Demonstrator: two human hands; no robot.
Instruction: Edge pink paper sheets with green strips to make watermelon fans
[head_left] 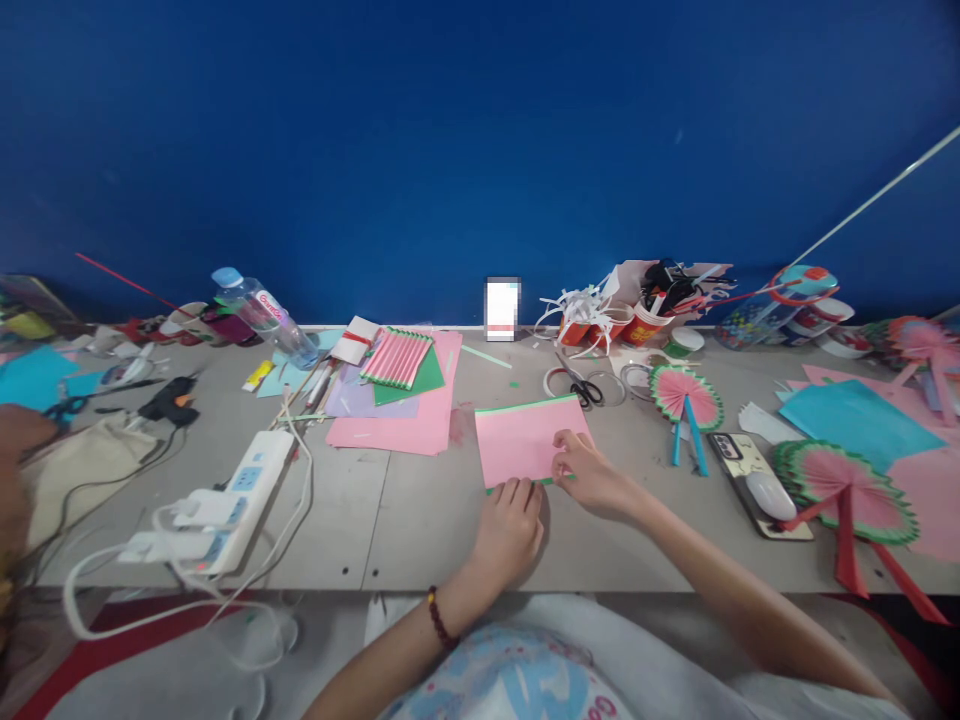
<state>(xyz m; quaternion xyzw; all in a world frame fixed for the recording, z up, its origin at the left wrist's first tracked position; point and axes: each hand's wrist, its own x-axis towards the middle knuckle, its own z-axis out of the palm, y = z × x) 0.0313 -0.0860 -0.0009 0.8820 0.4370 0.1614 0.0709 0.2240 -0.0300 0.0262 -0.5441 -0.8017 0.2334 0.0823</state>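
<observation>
Left hand (510, 525): near worktop's (427, 550) front edge, fingers together
Right hand (589, 473): curled
Grips: were unclear
Pink sheet (517, 443): likely wanted even pressure

White top (652, 645), seen beyond front edge of bench (420, 540); pale-blue print (544, 692) across chest, small pink and blue specks around it; letters (600, 708) in pinkish purple, partly cut off; left hand (510, 530) and right hand (592, 475) gloveless; left wrist bracelet (439, 620) of round dark red-brown beads, one yellowish bead among them
</observation>
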